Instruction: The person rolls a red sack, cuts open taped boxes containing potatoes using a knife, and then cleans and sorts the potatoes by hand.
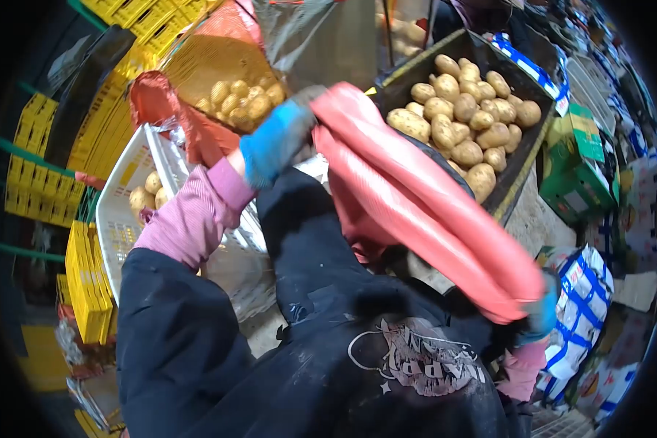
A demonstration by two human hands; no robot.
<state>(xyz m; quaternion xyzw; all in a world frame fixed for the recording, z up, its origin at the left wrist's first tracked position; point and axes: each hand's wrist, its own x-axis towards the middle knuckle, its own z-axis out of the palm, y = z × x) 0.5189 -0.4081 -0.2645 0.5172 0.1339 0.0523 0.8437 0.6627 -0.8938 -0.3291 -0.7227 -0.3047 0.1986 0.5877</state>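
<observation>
A red woven sack [423, 212] is stretched between my two hands, slanting from upper left to lower right. My left hand [281, 139], in a blue and grey glove, is closed on its upper left end. At the lower right end my right hand [544, 310], also gloved in blue, grips the sack and is partly hidden by it. Beyond the sack, a dark crate [518, 193] holds several potatoes [463, 109]. An open red mesh sack [190, 62] with several potatoes lies past my left hand.
A white plastic basket [113, 219] with potatoes stands at the left. Yellow crates [40, 160] are stacked at the far left. To the right are a green carton [577, 175] and a blue-and-white checked bag [580, 314]. Part of another person [482, 14] shows at the top.
</observation>
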